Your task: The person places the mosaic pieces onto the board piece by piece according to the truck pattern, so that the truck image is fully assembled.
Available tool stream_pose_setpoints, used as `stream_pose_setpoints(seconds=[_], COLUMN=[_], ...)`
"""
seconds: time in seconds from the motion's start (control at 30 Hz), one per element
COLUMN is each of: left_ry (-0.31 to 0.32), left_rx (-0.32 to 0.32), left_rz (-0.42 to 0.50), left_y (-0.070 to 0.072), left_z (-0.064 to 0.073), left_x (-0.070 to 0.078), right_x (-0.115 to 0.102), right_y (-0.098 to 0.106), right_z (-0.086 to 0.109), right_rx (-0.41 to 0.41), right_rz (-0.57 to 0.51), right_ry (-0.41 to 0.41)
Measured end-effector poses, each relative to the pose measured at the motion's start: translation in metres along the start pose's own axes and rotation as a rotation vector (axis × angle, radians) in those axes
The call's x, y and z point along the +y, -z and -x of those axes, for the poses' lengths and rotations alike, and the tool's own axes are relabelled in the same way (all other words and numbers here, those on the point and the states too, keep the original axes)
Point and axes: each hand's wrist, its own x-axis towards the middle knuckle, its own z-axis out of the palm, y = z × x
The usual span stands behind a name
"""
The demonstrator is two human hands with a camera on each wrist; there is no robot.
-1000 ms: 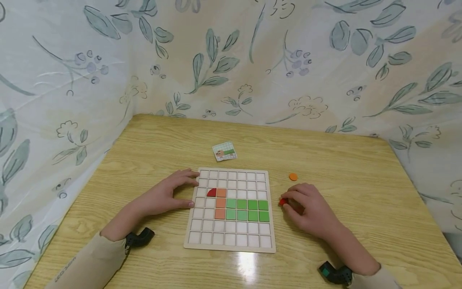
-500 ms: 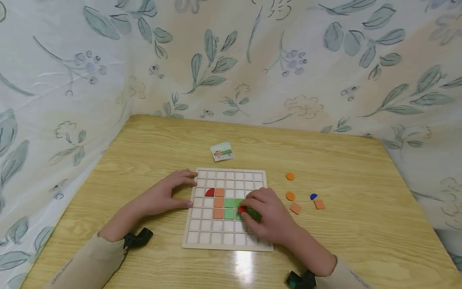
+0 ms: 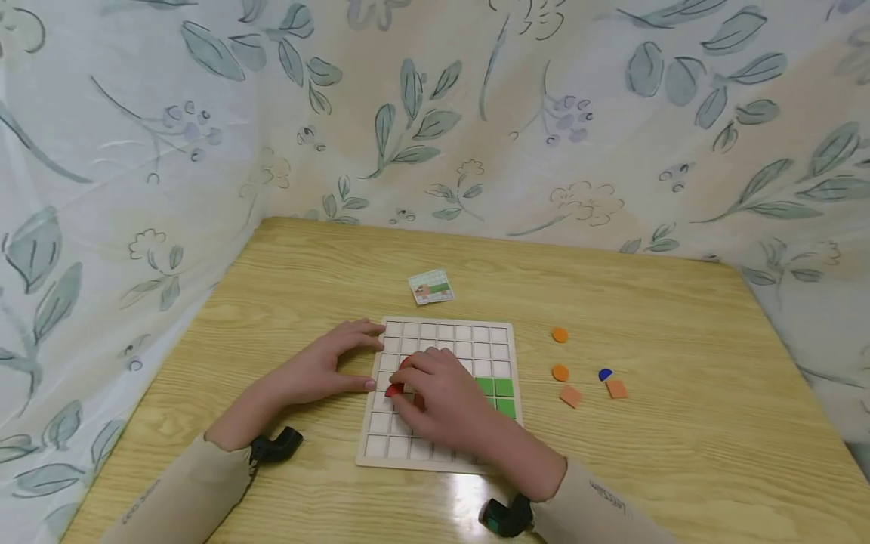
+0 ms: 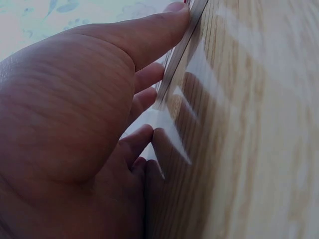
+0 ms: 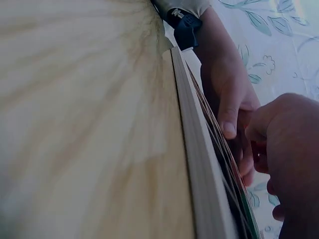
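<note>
My right hand (image 3: 445,400) is over the left part of a wooden grid board (image 3: 480,332). Between its thumb and fingertips it pinches a small red tile (image 3: 392,390), close over the cells. Another red tile (image 3: 405,363), set in the board, peeks out above the fingers. Green square tiles (image 3: 504,387) fill cells at the right; the hand covers the board's other tiles. My left hand (image 3: 326,363) rests at the board's left edge, fingers and thumb spread and touching the rim. In the left wrist view, the left thumb (image 4: 164,35) lies along the board's side.
Right of the board lie two orange discs (image 3: 559,335), two salmon square tiles (image 3: 616,389) and a blue half-round piece (image 3: 605,374). Behind it, a small picture card (image 3: 431,288) lies on the wooden table (image 3: 306,264). Floral cloth (image 3: 435,151) hangs behind the table.
The right hand has carried the red tile from the table right of the board leftward across it, uncovering the loose pieces there. The left hand still holds the board's left edge.
</note>
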Motion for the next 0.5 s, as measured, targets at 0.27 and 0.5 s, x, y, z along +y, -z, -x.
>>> stream_pose_setpoints(seconds=[0.27,0.5], left_ry=[-0.011,-0.010], left_rx=[0.000,0.003], left_rz=[0.000,0.003], left_y=[-0.001,0.001], left_z=[-0.002,-0.001], left_x=[0.004,0.004], right_x=[0.000,0.002], right_y=[-0.010,-0.014], right_z=[-0.014,-0.017], right_rx=[-0.069,-0.135], right_rz=[0.068,0.043], right_ry=[-0.083,-0.139])
